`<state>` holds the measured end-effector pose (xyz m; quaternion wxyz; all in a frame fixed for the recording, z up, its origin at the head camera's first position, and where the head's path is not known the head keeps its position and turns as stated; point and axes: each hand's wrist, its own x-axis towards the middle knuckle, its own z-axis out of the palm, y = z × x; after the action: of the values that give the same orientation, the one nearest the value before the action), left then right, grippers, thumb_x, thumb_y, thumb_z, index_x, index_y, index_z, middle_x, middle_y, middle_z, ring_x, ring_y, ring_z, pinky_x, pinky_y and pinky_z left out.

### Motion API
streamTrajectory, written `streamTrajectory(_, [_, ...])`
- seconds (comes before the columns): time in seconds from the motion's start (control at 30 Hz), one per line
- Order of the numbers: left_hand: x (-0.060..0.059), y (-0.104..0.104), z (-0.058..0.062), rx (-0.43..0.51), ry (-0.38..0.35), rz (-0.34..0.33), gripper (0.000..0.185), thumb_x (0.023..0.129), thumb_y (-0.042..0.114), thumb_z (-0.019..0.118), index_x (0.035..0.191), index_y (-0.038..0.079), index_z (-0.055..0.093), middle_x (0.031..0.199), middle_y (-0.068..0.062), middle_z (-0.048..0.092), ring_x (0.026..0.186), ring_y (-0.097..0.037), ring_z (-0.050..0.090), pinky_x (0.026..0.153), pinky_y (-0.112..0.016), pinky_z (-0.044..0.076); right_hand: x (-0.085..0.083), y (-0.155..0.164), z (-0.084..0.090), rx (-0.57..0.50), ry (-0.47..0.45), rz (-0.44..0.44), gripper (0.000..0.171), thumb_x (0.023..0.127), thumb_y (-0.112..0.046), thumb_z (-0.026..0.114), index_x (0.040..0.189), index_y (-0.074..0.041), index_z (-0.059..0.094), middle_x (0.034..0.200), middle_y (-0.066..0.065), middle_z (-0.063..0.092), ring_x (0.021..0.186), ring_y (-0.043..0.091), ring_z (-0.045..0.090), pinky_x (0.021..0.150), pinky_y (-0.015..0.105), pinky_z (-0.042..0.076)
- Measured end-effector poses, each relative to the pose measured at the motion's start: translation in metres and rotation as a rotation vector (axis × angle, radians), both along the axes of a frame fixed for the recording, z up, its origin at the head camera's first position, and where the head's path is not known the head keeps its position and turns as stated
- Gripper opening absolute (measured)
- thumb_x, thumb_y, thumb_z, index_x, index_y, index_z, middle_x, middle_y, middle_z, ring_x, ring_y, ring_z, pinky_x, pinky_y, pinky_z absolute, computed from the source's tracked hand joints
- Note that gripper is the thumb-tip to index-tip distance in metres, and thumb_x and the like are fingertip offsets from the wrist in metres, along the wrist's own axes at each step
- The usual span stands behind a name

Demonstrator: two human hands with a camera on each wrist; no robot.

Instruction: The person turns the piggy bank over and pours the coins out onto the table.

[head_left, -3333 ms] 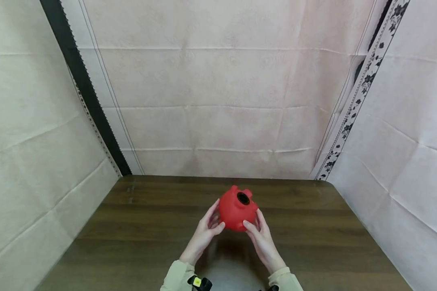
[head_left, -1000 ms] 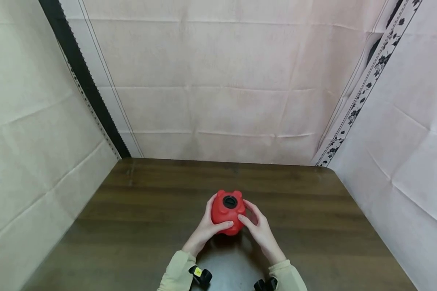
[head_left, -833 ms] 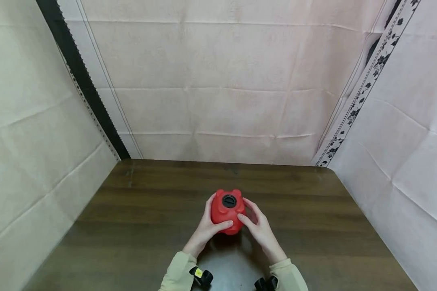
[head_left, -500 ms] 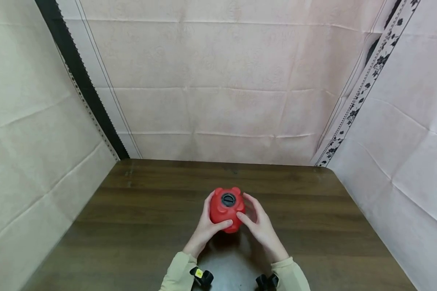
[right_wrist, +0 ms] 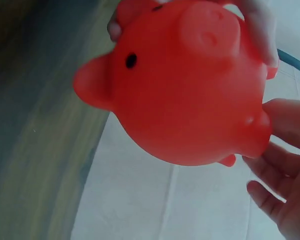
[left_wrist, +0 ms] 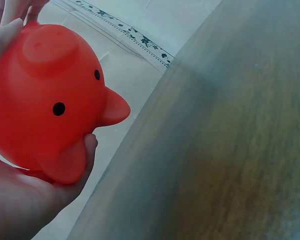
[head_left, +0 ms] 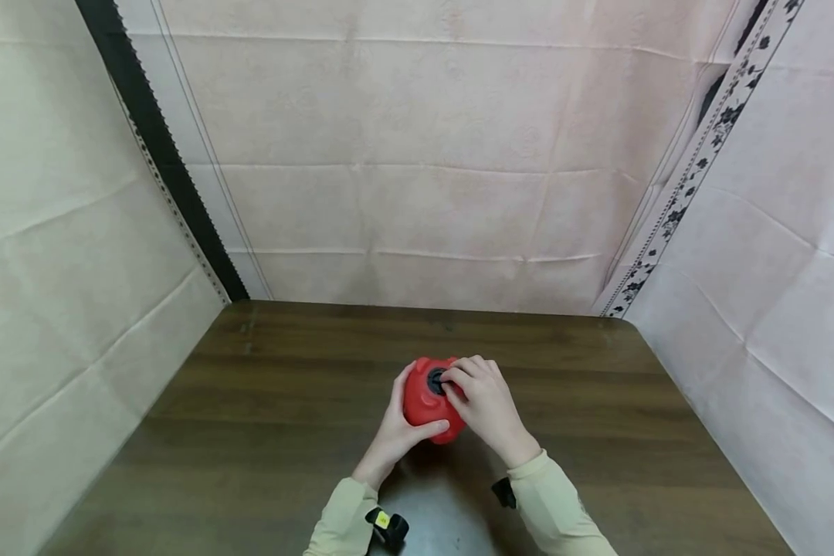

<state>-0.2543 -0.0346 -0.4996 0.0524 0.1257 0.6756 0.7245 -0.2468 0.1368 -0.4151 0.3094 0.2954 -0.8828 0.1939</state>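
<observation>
Head cam: I see the left hand (head_left: 398,428) cupping a red piggy bank (head_left: 424,401) above the wooden table (head_left: 264,432), while the right hand (head_left: 483,405) pinches its black plug (head_left: 435,381). Left wrist cam: glossy piggy bank (left_wrist: 45,100), dot eyes, pointy ear, stubby feet. Right wrist cam: round snout, fingers (right_wrist: 260,30) wrapped over it.

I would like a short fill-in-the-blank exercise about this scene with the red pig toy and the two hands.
1. The piggy bank held in both hands is coloured ____.
2. The left hand grips the pig while the fingertips of the right hand are at the round ____ plug on its upturned underside.
3. Below the hands is a dark table made of ____.
4. In the left wrist view, the pig shows two small black ____.

Missing words: red; black; wood; eyes
</observation>
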Motion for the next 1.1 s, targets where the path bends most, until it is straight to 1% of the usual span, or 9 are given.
streamTrajectory(0.13, [0.001,0.0,-0.002,-0.024,0.002,-0.007,0.094,0.079,0.022,0.081,0.148,0.037,0.019,0.147,0.001,0.039,0.133,-0.026,0.04,0.099,-0.039,0.051,-0.003,-0.001,0.001,0.06,0.046,-0.016,0.022,0.07,-0.015,0.087,0.089,-0.013,0.074,0.085,0.001,0.069,0.083,0.015,0.059,0.075,0.032,0.048])
streamTrajectory(0.27, [0.001,0.001,-0.003,-0.033,0.007,-0.006,0.095,0.078,0.022,0.081,0.148,0.036,0.02,0.146,0.001,0.039,0.133,-0.027,0.039,0.097,-0.039,0.052,-0.004,-0.003,0.001,0.113,0.067,-0.024,0.02,0.07,-0.016,0.087,0.086,-0.012,0.075,0.081,0.0,0.068,0.078,0.013,0.057,0.071,0.029,0.045])
streamTrajectory(0.5, [0.002,0.003,-0.004,-0.051,0.007,-0.025,0.094,0.078,0.021,0.081,0.148,0.035,0.02,0.146,0.0,0.039,0.133,-0.027,0.039,0.097,-0.039,0.052,-0.004,-0.007,0.0,0.176,0.085,-0.055,0.02,0.069,-0.018,0.088,0.083,-0.013,0.073,0.076,-0.001,0.068,0.072,0.01,0.055,0.067,0.025,0.045])
streamTrajectory(0.7, [0.003,0.005,-0.006,-0.052,-0.003,-0.025,0.094,0.078,0.021,0.081,0.148,0.034,0.02,0.146,-0.001,0.039,0.133,-0.027,0.039,0.098,-0.04,0.052,-0.005,-0.005,-0.004,0.218,0.1,-0.06,0.022,0.07,-0.019,0.086,0.084,-0.014,0.071,0.078,-0.001,0.068,0.074,0.011,0.056,0.068,0.025,0.045])
streamTrajectory(0.83, [0.002,0.004,-0.006,-0.052,0.002,-0.036,0.094,0.078,0.021,0.081,0.148,0.034,0.02,0.146,-0.001,0.039,0.133,-0.026,0.039,0.098,-0.04,0.051,-0.007,-0.002,-0.004,0.242,0.112,-0.032,0.024,0.07,-0.02,0.087,0.087,-0.014,0.07,0.081,-0.001,0.068,0.076,0.011,0.055,0.069,0.026,0.046])
streamTrajectory(1.1, [0.002,-0.001,-0.008,-0.062,0.002,-0.093,0.091,0.08,0.021,0.079,0.149,0.036,0.022,0.147,-0.002,0.04,0.131,-0.025,0.042,0.098,-0.037,0.051,-0.012,0.006,-0.003,0.307,0.123,0.095,0.021,0.075,-0.018,0.083,0.087,-0.014,0.067,0.081,-0.001,0.066,0.077,0.011,0.054,0.071,0.026,0.046])
